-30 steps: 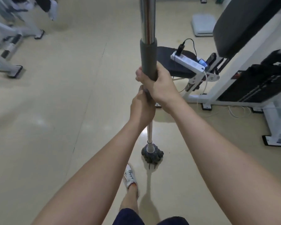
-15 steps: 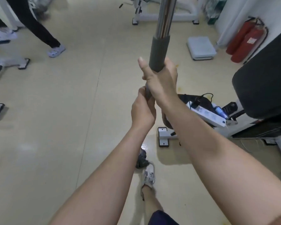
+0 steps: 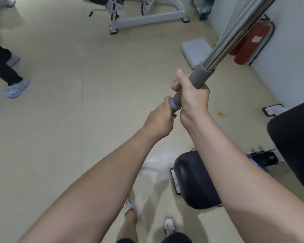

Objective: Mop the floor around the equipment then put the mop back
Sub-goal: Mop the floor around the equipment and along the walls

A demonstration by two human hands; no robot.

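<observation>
The mop's chrome handle (image 3: 235, 35) slants from the middle of the view up to the top right, ending in a grey grip sleeve (image 3: 201, 76). My right hand (image 3: 193, 100) is wrapped round that sleeve, thumb pointing up. Just below and to the left, my left hand (image 3: 159, 120) closes on the handle under the sleeve's end. The mop head is hidden from view. Beige floor (image 3: 60, 137) spreads out under both arms.
A black padded seat (image 3: 191, 181) and a larger black pad (image 3: 293, 146) stand close on the right. Farther off are a white machine frame (image 3: 147, 20), a grey platform (image 3: 195, 51) and red fire extinguishers (image 3: 253, 39) by the wall. Another person's leg and shoe (image 3: 16, 86) are at the left.
The handle has tipped from upright to leaning up and right. The view has lifted and the mop head has dropped out of sight. Both hands keep their hold.
</observation>
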